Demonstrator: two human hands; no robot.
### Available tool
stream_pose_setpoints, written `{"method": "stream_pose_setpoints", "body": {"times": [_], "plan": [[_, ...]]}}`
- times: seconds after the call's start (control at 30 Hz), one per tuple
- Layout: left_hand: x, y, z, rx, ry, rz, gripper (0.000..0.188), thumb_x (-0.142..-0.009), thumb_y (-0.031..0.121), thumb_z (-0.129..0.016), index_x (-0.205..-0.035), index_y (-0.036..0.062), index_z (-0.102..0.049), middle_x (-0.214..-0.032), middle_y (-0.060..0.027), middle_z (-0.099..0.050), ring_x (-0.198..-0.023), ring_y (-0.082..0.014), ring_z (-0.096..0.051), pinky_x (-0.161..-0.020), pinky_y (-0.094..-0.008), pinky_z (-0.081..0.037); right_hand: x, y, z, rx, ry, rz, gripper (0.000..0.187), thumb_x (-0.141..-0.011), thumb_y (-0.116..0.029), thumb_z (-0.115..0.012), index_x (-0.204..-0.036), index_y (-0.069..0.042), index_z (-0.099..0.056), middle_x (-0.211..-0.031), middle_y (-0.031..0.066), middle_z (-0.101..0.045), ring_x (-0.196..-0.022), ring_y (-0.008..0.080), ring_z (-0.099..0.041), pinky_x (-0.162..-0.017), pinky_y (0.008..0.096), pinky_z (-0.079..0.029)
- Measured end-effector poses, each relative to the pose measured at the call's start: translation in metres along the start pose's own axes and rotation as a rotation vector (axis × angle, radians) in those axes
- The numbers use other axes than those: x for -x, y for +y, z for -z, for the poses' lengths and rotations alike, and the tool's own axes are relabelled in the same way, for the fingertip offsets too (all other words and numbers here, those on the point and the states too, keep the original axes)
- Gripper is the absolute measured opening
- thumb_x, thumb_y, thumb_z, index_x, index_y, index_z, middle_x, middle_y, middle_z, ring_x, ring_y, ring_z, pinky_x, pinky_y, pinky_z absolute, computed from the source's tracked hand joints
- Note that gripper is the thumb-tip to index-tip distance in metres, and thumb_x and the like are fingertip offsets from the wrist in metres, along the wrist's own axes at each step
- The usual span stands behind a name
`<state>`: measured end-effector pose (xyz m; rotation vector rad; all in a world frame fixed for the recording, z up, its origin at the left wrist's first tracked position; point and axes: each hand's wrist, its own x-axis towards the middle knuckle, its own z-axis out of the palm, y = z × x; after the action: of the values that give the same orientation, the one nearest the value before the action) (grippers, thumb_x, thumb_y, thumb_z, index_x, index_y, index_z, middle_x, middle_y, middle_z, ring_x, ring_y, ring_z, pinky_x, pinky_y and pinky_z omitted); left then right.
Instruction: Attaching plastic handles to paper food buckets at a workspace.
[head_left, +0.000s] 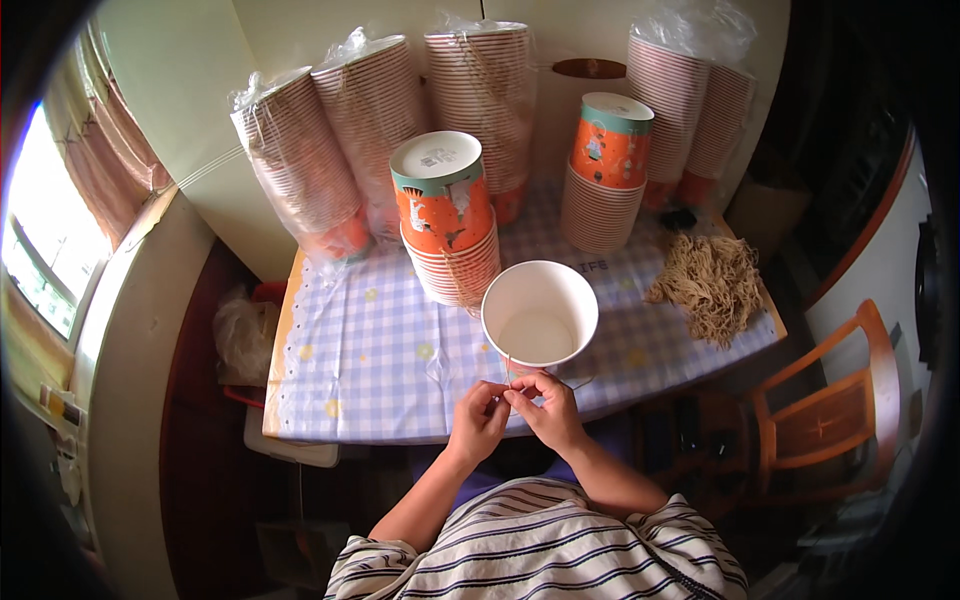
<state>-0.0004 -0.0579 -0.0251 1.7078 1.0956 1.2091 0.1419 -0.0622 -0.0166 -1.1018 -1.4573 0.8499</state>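
Note:
A white-lined paper bucket [540, 345] stands upright near the front edge of the table, its open mouth facing up. Just in front of its near rim, my left hand [479, 420] and my right hand [549, 410] meet fingertip to fingertip, both closed in a pinch. Between them is a thin string [508, 366], one bit of which rises over the bucket's rim; the exact grip is too small to make out. A tangled heap of tan strings [708, 288] lies at the table's right end.
Behind the bucket is an upside-down stack of orange-and-green paper buckets [446, 215], with a shorter stack [607, 165] to its right. Several tall plastic-wrapped stacks [480, 100] line the back. A checked tablecloth [390, 350] covers the table. A wooden chair [825, 415] stands at right.

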Motion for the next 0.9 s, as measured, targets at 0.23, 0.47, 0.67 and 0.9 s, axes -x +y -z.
{"method": "stream_pose_setpoints", "body": {"times": [0.23, 0.47, 0.67, 0.9], "plan": [[0.001, 0.006, 0.003, -0.119, -0.016, -0.064, 0.014, -0.080, 0.000, -0.060, -0.094, 0.0007, -0.059, -0.080, -0.0101, -0.057, -0.050, -0.0153, -0.050, -0.047, -0.0260, -0.042, 0.000, -0.001, -0.001, 0.156, 0.106, 0.146, 0.010, -0.076, -0.004, -0.069, -0.082, -0.001, -0.062, -0.080, 0.0094, -0.063, -0.071, 0.0205, -0.062, -0.061, 0.0290, -0.049], [-0.006, -0.001, 0.005, -0.264, 0.080, -0.185, 0.037, -0.077, 0.001, -0.061, -0.112, 0.0083, -0.054, -0.072, -0.0082, -0.056, -0.053, -0.0208, -0.052, -0.048, -0.0319, -0.042, -0.002, -0.005, 0.008, 0.201, 0.029, 0.183, 0.009, -0.076, -0.001, -0.065, -0.083, 0.000, -0.060, -0.081, 0.0106, -0.061, -0.071, 0.0232, -0.063, -0.060, 0.0313, -0.050], [-0.017, -0.005, 0.008, -0.467, -0.051, -0.352, 0.043, -0.075, 0.000, -0.061, -0.117, 0.0093, -0.053, -0.068, -0.0091, -0.052, -0.055, -0.0276, -0.053, -0.049, -0.0382, -0.043, -0.001, -0.013, 0.010, 0.203, -0.079, 0.120, 0.008, -0.076, -0.002, -0.064, -0.082, 0.000, -0.059, -0.082, 0.0099, -0.060, -0.069, 0.0223, -0.063, -0.060, 0.0310, -0.051], [-0.020, -0.010, 0.001, -0.381, 0.070, -0.309, 0.028, -0.075, 0.001, -0.065, -0.101, 0.0075, -0.059, -0.068, -0.0086, -0.054, -0.055, -0.0260, -0.054, -0.048, -0.0356, -0.044, -0.007, -0.009, 0.013, 0.508, -0.010, 0.368, 0.009, -0.071, -0.004, -0.065, -0.077, -0.004, -0.057, -0.078, 0.0086, -0.059, -0.068, 0.0282, -0.058, -0.062, 0.0375, -0.046]]}}
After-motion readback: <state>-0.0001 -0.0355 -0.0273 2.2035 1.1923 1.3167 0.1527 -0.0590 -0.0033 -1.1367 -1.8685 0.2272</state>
